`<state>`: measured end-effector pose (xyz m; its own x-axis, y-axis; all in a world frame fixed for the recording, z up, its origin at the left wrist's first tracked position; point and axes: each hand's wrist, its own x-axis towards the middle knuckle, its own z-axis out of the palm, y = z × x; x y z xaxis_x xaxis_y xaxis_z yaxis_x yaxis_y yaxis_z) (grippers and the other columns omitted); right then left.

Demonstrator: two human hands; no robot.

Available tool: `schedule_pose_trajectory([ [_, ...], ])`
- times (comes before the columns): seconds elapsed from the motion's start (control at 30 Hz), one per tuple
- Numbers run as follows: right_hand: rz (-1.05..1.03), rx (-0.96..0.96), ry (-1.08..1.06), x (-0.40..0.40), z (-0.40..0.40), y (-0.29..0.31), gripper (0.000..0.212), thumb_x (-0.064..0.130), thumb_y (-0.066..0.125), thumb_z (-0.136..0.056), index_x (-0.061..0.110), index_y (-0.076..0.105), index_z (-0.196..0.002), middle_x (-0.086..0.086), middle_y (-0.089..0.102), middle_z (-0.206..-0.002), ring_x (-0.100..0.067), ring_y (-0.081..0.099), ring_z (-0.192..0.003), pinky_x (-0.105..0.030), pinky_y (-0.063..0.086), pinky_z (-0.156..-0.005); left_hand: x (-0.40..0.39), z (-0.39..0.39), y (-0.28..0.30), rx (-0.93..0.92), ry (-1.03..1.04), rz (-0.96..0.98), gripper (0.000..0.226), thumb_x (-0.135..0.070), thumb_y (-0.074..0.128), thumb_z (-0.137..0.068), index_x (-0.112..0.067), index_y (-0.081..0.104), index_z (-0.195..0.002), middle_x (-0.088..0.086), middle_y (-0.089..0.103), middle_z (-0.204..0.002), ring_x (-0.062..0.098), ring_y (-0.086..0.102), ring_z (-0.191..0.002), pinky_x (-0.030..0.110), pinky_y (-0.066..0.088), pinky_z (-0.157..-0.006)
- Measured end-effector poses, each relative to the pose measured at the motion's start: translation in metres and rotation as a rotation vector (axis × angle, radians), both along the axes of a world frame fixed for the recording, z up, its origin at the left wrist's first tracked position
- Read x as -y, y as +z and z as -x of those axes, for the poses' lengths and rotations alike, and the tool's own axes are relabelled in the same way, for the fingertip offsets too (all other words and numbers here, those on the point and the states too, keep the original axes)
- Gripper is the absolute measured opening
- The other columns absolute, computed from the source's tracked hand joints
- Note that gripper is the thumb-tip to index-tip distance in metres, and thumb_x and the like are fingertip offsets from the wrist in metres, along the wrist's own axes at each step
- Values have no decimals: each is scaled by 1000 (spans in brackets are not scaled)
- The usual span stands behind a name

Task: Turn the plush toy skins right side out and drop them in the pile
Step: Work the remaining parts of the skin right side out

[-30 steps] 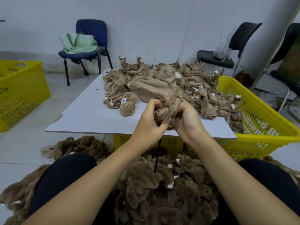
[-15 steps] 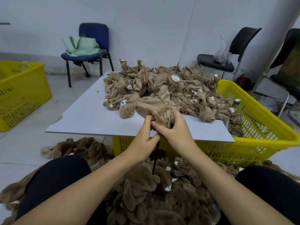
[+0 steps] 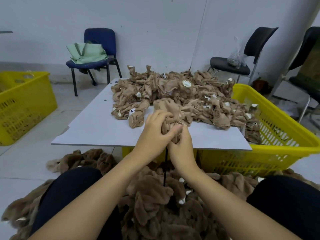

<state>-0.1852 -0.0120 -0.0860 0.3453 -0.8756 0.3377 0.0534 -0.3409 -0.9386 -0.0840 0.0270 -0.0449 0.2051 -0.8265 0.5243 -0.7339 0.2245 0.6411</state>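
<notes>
Over the near edge of the white board (image 3: 97, 129) we grip one inside-out skin (image 3: 170, 110), left hand (image 3: 154, 134) and right hand (image 3: 181, 148) both closed on it. Behind it lies the unturned heap (image 3: 173, 90) (crowding the board's far side); below the board, the furry pile (image 3: 155, 196).

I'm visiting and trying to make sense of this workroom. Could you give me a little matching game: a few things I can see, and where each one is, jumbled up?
Things:
1. green bag
2. clear plastic bag
3. furry brown pile
4. inside-out skin being worked on

Places:
A. on the floor between the person's knees
B. on the blue chair
C. held by both hands over the white table
D. on the black chair by the wall

Pairs: 1-B, 2-D, 3-A, 4-C. The left hand and right hand both grip the skin.
</notes>
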Motion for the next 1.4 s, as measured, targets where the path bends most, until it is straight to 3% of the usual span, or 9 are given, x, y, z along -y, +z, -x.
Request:
schedule_pose_trajectory([
  [0.23,-6,-90,22,0,12,-2,61,11,65,-85,27,37,-138,3,46,-135,-11,47,-129,-33,50,-101,-1,2,-6,-48,-26,138,29,-16,81,-83,-9,60,-101,0,53,-103,16,55,-99,19,45,-84],
  [0.33,196,-34,-114,0,21,2,71,6,70,-81,31,37,-139,7,35,-146,-4,37,-136,-13,44,-100,-2,3,-11,-76,-8,222,35,-19,84,-80,-20,54,-98,-10,48,-100,1,51,-97,9,39,-82],
  [0.53,-141,158,78,2,20,12,43,16,58,-76,28,64,-117,3,69,-104,-11,65,-91,-24,55,-71,-3,-4,-15,-97,5,215,46,-27,86,-74,-27,45,-96,-17,42,-97,-7,48,-92,6,38,-77],
  [0.7,46,15,67,17,28,24,18,28,67,-97,11,68,-92,-11,68,-92,-27,68,-89,-38,56,-76,-5,-4,-16,-197,-37,72,50,-26,84,-77,-30,36,-90,-1,43,-92,6,47,-78,17,38,-65],
  [0.9,-28,-50,196,29,33,30,11,18,71,-94,11,77,-87,2,66,-123,-12,62,-120,-42,52,-100,-12,-9,-14,-353,-236,-100,51,-25,77,-85,-11,33,-106,30,47,-106,29,56,-87,36,52,-73],
  [1.03,-100,27,193,27,33,30,8,19,73,-87,24,80,-89,14,64,-130,3,60,-120,-23,53,-91,-8,-11,-9,-729,-237,-37,24,-25,63,-89,-15,46,-103,8,59,-87,23,57,-75,32,49,-63],
  [1.13,-201,143,223,25,30,26,21,17,66,-82,26,79,-97,-7,69,-127,-22,66,-117,-37,54,-93,-7,-7,-9,-720,-97,77,33,-23,75,-89,-19,52,-112,-14,63,-102,-6,63,-89,15,53,-71],
  [1.27,-267,223,263,20,25,16,29,10,56,-82,6,65,-110,-36,62,-115,-49,61,-100,-45,47,-77,-7,-5,-7,-587,14,13,32,-34,83,-82,-18,65,-104,3,58,-115,4,61,-102,25,53,-90],
  [1.4,-223,204,277,13,19,19,30,18,58,-76,13,62,-106,-23,64,-93,-29,52,-72,-33,44,-56,-9,-5,2,-375,-50,61,33,-19,82,-83,-16,66,-111,2,58,-114,0,59,-102,14,47,-88],
])
